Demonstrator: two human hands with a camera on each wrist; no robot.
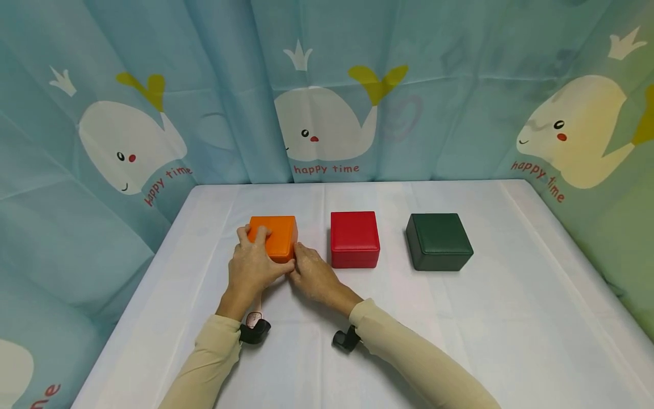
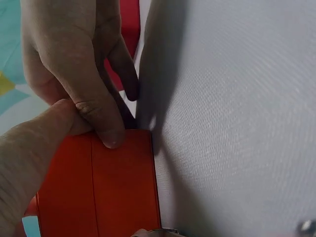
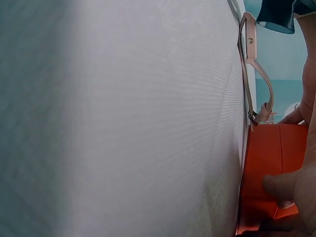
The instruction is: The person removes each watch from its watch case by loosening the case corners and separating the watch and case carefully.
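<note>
An orange watch-style box (image 1: 276,236) with a flat padded top sits on the left part of the table, its lid down. My left hand (image 1: 252,264) grips it from the left, fingers over the top and thumb at the front right corner. At that same corner my right hand (image 1: 314,272) holds the box low, its thumb on the front face. The left wrist view shows the seam on the orange box (image 2: 123,182) and both thumbs close together. A wristwatch (image 1: 254,318) with a pale pink strap lies in front of the box, partly hidden by the left wrist.
A red box (image 1: 355,238) stands to the right of the orange one, and a dark green box (image 1: 439,241) farther right. A white cloth covers the table (image 1: 409,329). Blue curtains (image 1: 230,91) with printed whales hang behind and at the sides.
</note>
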